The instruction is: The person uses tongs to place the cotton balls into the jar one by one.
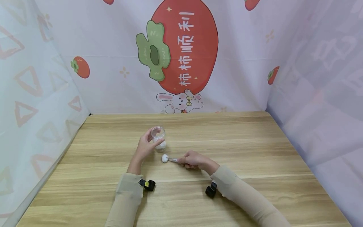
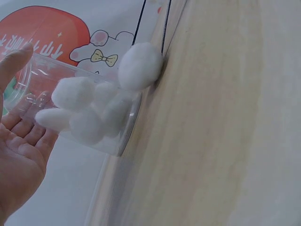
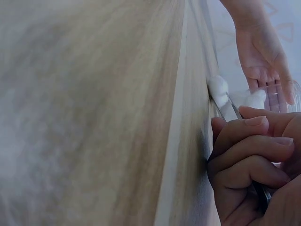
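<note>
My left hand [image 1: 145, 146] holds a clear jar [image 1: 158, 132] upright on the table, thumb on one side and fingers on the other. Several white cotton balls [image 2: 88, 123] lie inside the jar, toward its bottom. My right hand [image 1: 193, 159] grips metal tweezers [image 1: 173, 160] with curled fingers, their tips pointing left. At those tips a single cotton ball [image 1: 164, 158] sits just in front of the jar, on or very near the tabletop. In the left wrist view this loose ball [image 2: 140, 67] appears beside the jar's base, between the tweezer arms.
A wood-grain table [image 1: 249, 138] spans the work area. Behind it hangs a white cloth [image 1: 241, 63] printed with persimmons and a rabbit, and pale cloths drape both sides. Small black cameras [image 1: 211, 190] sit at the wrists.
</note>
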Demonstrator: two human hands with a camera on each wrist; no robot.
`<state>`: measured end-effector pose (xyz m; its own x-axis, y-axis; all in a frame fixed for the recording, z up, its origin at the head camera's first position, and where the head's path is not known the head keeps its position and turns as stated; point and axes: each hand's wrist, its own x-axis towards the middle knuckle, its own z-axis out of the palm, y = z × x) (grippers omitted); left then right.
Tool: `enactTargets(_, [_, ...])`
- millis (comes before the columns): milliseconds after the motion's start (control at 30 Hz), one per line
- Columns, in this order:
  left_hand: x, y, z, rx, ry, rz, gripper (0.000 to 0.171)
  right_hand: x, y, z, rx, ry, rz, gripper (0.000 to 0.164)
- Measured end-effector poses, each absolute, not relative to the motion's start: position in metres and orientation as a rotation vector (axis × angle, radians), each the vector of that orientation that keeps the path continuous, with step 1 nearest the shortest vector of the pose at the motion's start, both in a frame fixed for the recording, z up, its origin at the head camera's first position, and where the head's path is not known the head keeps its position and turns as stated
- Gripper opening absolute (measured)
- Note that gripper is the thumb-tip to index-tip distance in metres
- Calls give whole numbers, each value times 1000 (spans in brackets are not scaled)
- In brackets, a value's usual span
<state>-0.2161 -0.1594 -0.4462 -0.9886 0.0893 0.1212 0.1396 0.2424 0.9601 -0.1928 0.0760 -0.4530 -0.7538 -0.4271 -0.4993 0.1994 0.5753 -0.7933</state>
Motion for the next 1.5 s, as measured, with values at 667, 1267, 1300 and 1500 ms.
enactTargets(667, [-215, -159, -444, -212, -2452, -1899, 63, -189, 68, -455, -144, 2118, -1248, 33])
enactTargets(1267, [-218, -161, -451, -202, -2458, -1892, 66, -190, 78, -450, -163, 2101, -1312, 30])
enactTargets(1300, [-218, -161, -450, -200, -2460, -1894, 66, -190, 78, -450, -165, 2103, -1311, 30])
enactTargets(1500, [-211, -158, -437, -188, -2477, -1907, 64, -189, 80, -448, -166, 2099, -1325, 30])
